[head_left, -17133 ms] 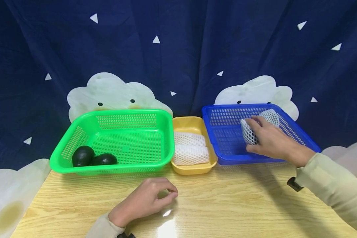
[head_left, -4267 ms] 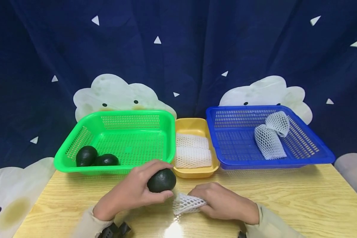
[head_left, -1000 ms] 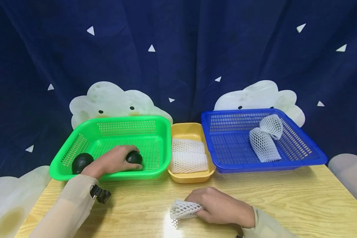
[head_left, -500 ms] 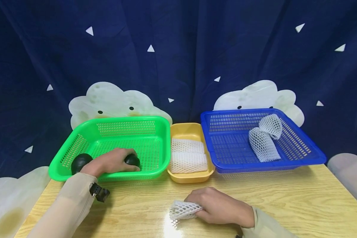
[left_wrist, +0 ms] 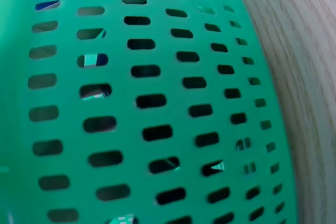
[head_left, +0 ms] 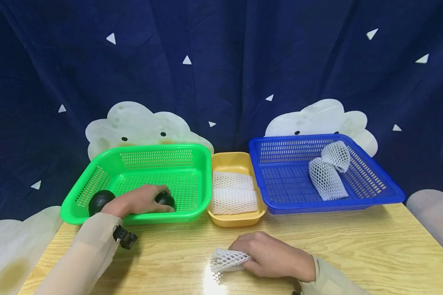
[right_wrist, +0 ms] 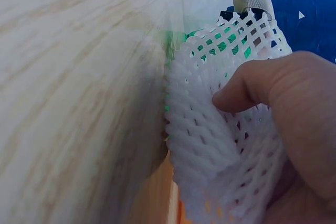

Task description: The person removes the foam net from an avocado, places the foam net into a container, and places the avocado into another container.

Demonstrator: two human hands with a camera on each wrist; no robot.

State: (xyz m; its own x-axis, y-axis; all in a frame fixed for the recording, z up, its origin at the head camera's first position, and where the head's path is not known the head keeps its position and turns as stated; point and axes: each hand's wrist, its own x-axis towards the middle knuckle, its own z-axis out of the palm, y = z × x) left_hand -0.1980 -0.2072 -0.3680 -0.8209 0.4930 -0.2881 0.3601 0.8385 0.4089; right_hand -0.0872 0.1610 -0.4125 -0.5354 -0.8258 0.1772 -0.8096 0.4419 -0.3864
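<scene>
Inside the green basket [head_left: 203, 180], my left hand [head_left: 144, 200] grips a dark avocado [head_left: 165, 199] between fingers and thumb. Another dark avocado [head_left: 101, 201] lies at the basket's left end. What lies behind my left hand and wrist is hidden. My right hand [head_left: 267, 255], low over the table, pinches a white foam net sleeve [head_left: 227, 260] by one end. The right wrist view has the thumb [right_wrist: 241, 87] pressed on the sleeve [right_wrist: 202, 129], its mesh mouth spread open. Only the basket's slotted wall [left_wrist: 173, 103] fills the left wrist view.
A yellow tray [head_left: 229, 157] holding white foam net sleeves [head_left: 233, 200] stands between the baskets. In the blue basket [head_left: 288, 176] at the right lie two white net sleeves [head_left: 326, 178]; their contents cannot be made out. A dark blue curtain [head_left: 221, 73] hangs behind.
Over four seconds, my left hand has carried an avocado from above the table into the green basket. The right hand has kept the sleeve. In the last second, both hands have barely moved.
</scene>
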